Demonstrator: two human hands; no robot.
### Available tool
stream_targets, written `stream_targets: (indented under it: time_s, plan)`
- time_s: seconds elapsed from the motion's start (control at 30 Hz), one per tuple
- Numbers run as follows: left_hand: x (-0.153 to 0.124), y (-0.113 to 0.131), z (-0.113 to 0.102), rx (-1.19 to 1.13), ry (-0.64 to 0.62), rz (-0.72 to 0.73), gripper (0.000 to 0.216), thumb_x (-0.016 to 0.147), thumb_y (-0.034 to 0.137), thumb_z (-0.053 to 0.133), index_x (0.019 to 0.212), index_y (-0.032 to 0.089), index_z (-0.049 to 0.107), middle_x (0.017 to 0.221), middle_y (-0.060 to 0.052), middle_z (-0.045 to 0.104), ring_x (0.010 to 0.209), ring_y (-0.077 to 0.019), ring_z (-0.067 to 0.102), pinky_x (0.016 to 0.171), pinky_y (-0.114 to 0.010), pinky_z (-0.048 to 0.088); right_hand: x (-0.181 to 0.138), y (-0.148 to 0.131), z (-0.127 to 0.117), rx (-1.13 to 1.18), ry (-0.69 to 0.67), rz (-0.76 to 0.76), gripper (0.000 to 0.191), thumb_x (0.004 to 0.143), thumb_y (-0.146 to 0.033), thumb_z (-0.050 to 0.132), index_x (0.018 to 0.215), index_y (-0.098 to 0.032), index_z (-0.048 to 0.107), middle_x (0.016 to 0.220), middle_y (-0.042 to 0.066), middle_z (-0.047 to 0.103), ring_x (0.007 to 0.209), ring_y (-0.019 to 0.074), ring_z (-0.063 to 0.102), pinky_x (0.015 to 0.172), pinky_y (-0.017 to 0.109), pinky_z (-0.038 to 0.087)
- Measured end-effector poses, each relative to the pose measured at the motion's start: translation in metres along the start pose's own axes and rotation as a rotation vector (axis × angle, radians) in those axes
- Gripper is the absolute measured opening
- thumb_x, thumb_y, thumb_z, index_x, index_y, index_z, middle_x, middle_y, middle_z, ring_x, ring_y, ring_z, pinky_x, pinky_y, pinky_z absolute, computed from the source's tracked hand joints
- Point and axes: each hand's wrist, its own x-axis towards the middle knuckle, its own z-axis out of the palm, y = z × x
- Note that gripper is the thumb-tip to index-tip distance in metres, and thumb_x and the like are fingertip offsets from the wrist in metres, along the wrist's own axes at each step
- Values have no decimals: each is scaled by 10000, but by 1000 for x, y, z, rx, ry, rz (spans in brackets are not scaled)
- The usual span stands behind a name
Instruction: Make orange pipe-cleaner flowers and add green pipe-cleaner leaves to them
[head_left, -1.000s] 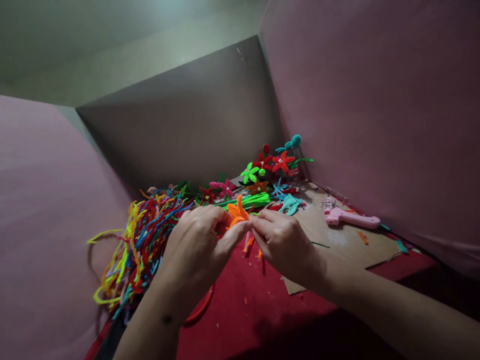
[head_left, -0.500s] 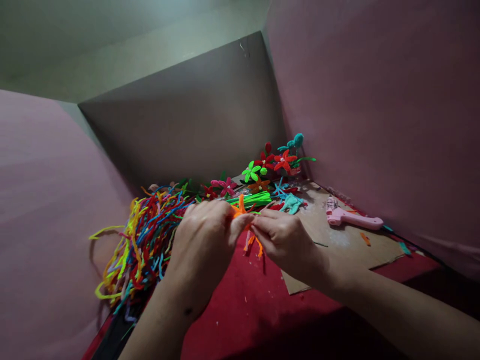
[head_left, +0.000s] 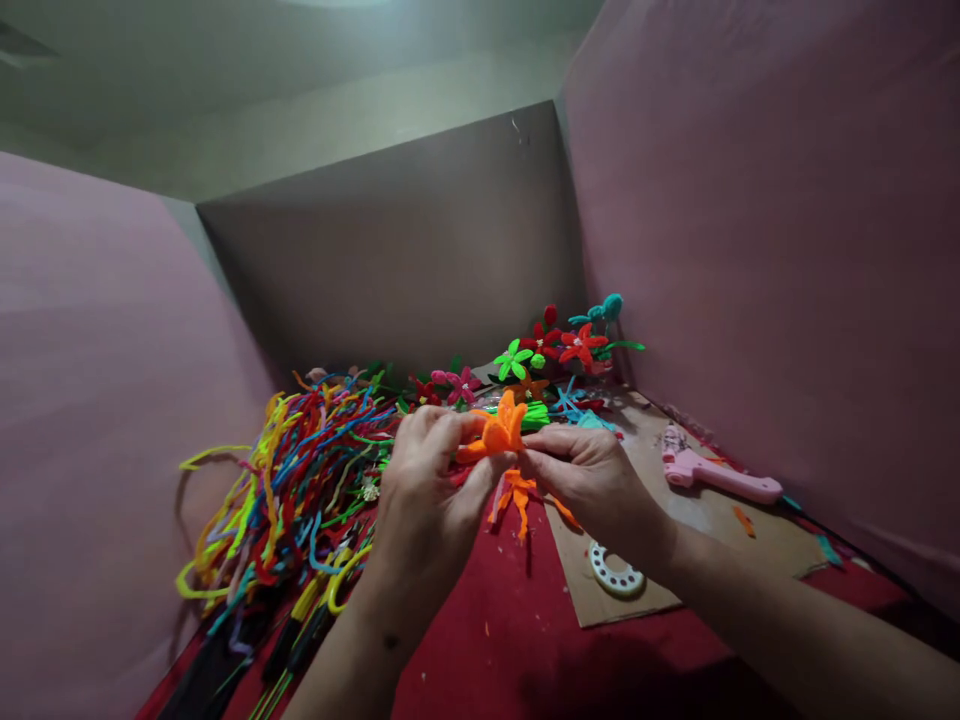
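**Orange flower (head_left: 504,430) being pinched from two sides**

In the head view, the left hand (head_left: 427,485) is clamping the orange flower between thumb and fingers, while the right hand (head_left: 596,475) is pinching its lower right edge with thumb and forefinger; this double grip is probably keeping the soft petals from turning. The orange flower is hanging above the red surface (head_left: 457,650). The flower cluster (head_left: 514,360) is sitting at the back, perhaps clear of the hands. The pile of fuzzy stems (head_left: 300,470) is lying at left, likely within reach. A pink tool (head_left: 724,480) and a holed ring (head_left: 619,582) are resting on cardboard (head_left: 772,545), possibly protecting the surface. No brand, label or writing is showing legibly.
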Motion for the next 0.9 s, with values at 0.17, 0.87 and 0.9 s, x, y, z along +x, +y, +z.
stream_targets:
  time_s: [0.17, 0.87, 0.9]
  plan:
    - [0, -8, 8, -87, 13, 39, 76, 763, 166, 573, 759, 215, 631, 802, -24, 545, 776, -153, 504, 677, -295, 446, -1, 4, -1, -3, -30, 32, 224, 803, -257, 542, 735, -132, 715, 629, 24, 611, 566, 103, 485, 520, 238, 398]
    - [2, -9, 19, -129, 102, 109, 93, 764, 157, 591, 699, 219, 614, 791, -11, 531, 777, -148, 479, 682, -283, 418, -2, 4, -1, 150, 18, 54, 225, 775, -326, 593, 770, -151, 735, 614, 4, 544, 588, 103, 436, 533, 236, 356]
    - [1, -10, 19, -103, 122, 146, 76, 756, 158, 603, 718, 222, 619, 797, -10, 530, 783, -150, 478, 687, -287, 418, -2, 5, -1, 160, 24, 42, 225, 776, -327, 591, 768, -153, 733, 623, 5, 551, 593, 104, 444, 543, 238, 363]
